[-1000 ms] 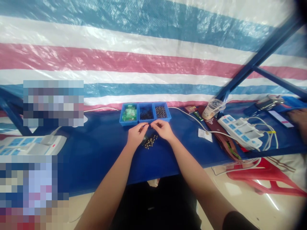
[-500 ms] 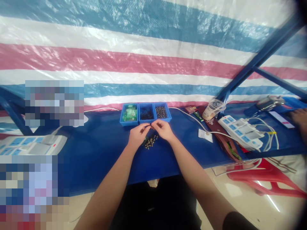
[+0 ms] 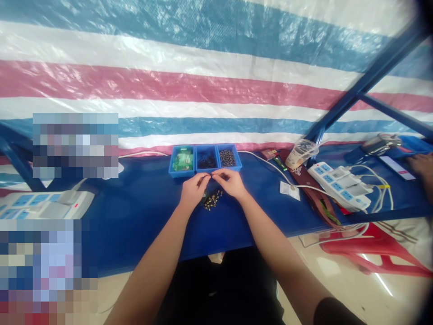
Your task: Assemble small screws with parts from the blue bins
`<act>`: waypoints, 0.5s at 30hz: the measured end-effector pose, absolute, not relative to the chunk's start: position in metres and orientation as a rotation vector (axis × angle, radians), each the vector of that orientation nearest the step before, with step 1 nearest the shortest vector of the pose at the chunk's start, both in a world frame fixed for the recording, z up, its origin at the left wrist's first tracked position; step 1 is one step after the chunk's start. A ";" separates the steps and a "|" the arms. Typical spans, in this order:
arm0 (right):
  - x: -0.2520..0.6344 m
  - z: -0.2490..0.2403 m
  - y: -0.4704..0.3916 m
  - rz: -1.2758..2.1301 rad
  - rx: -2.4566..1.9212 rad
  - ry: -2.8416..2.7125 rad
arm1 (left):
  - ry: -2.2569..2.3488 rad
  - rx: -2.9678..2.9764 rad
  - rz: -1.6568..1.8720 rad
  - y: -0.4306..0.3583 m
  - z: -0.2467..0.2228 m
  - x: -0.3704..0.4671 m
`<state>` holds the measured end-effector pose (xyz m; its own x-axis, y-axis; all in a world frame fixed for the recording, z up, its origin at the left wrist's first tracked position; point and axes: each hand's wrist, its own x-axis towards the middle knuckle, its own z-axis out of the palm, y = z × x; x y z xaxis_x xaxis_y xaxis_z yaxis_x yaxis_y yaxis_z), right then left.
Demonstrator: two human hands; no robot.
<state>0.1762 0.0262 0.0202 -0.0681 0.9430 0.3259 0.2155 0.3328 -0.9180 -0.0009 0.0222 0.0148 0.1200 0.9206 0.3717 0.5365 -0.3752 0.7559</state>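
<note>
My left hand (image 3: 193, 192) and my right hand (image 3: 230, 182) meet fingertip to fingertip above the blue table. Both are pinched closed; whatever small piece lies between the fingers is too hidden to name. Just below them is a loose pile of small brass-and-black screw-like parts (image 3: 212, 201). Three blue bins stand side by side beyond my hands. Green-and-clear small packets fill the left bin (image 3: 172, 168). Thin black pieces lie in the middle bin (image 3: 207, 150), and small metal screw-like parts in the right bin (image 3: 238, 162).
Power strips (image 3: 338, 187) with white cables lie at right and left. A clear plastic cup (image 3: 299, 155), a brown strap or bag (image 3: 313, 194), a white packet (image 3: 290, 191) and a phone (image 3: 396, 168) are on the right. Another person's hand (image 3: 422, 167) shows at the right edge.
Both hands stay almost in place, fingertips together. The fingers have shifted slightly, and the dark bit between them shows less now.
</note>
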 end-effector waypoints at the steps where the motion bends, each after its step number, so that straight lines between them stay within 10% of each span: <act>1: 0.177 0.020 0.026 0.850 -1.096 -1.537 | 1.398 1.958 1.160 0.022 0.015 -0.001; 15: 0.168 0.008 0.038 0.331 -1.453 -1.657 | 1.491 1.930 1.265 0.023 0.016 -0.005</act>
<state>0.1683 0.0380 0.0076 0.0736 0.8987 0.4324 0.6637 0.2794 -0.6938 -0.0048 0.0228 0.0164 0.0261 0.9101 0.4136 0.5565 -0.3569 0.7502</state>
